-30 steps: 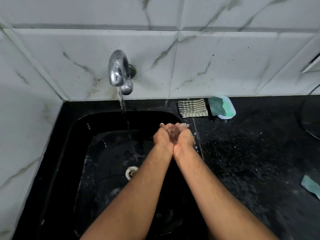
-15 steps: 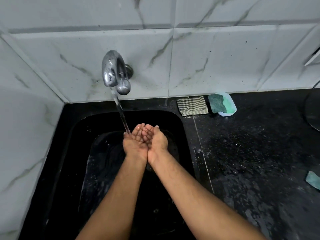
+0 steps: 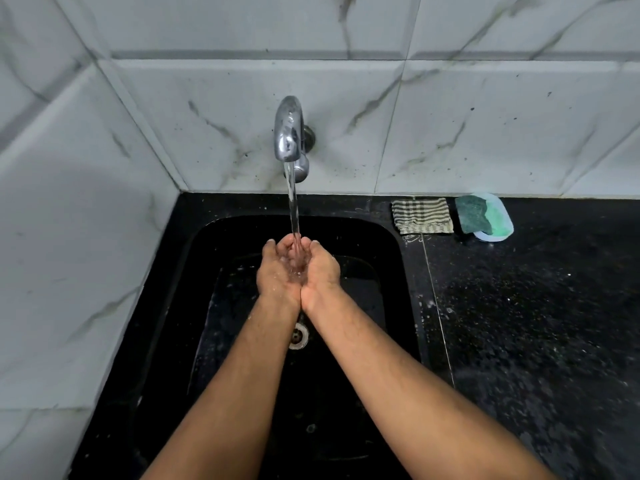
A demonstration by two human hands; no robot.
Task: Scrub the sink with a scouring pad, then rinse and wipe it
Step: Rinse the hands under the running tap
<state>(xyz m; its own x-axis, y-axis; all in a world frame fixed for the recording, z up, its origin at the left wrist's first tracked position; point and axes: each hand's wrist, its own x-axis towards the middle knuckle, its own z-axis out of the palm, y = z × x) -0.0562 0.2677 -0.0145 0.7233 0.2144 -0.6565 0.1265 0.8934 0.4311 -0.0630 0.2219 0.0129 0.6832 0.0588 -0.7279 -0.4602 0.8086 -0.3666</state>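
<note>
1. Cupping water under the running tap (image 3: 289,129), we hold our left hand (image 3: 278,271) and right hand (image 3: 320,268) side by side, their inner edges pressed together into 1 shallow bowl, with the fingers gently curved and gripping nothing.
2. We see a thin, clear stream (image 3: 294,209) fall from the curved chrome spout straight into the hollow between our palms, where water pools and glistens.
3. We hold both hands over the sink (image 3: 194,271), a black rectangular basin with rounded corners; its walls are wet and glossy, flecked with droplets.
4. We can make out the round metal drain (image 3: 298,336) on the basin floor, partly hidden between our 2 forearms.
5. We find the scouring pad (image 3: 472,211), dark green and coarse, lying well apart from our hands on a pale, rounded plastic dish (image 3: 502,233) at the back of the counter, against the wall.
6. We see a lighter green piece in the same dish beside the pad, touching it; what it is we cannot tell.
7. We note a folded cloth (image 3: 421,215), woven in dark and cream stripes with a frayed lower edge, just beside the dish on its left.
8. We stand at a black speckled stone countertop (image 3: 536,323), wet and spotted with droplets to the right of the basin.
9. We face glossy white tiles (image 3: 225,116) veined in grey-green like marble, with dark specks around the tap.
</note>
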